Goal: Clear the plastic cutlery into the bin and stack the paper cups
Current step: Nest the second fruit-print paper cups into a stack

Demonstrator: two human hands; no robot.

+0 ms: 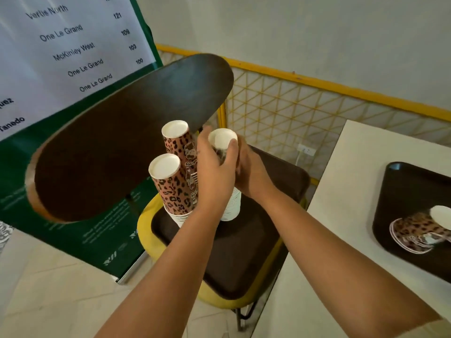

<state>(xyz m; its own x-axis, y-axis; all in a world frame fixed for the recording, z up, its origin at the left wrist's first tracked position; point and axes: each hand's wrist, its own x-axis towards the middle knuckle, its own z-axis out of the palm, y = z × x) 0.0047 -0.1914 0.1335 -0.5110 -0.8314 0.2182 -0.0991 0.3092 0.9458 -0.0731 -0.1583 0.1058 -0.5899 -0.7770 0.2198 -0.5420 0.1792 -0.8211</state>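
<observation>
Three upside-down stacks of leopard-print paper cups stand on a dark tray (244, 252) that rests on a yellow stool. The front left stack (170, 184) and the back stack (179, 140) stand free. My left hand (216, 167) grips the top cup of the right stack (222, 139), thumb on its white base. My right hand (251, 172) holds the same stack from the right side, its fingers hidden behind the cup. On the white table at the right, one more leopard-print cup (419, 230) lies on its side on a second dark tray (400, 191). No plastic cutlery or bin shows.
A dark oval chair back (127, 137) juts in at the left, close to the cup stacks. Behind it stands a green and white banner (61, 45). A yellow lattice railing (305, 106) runs along the wall. The white table (341, 240) fills the right.
</observation>
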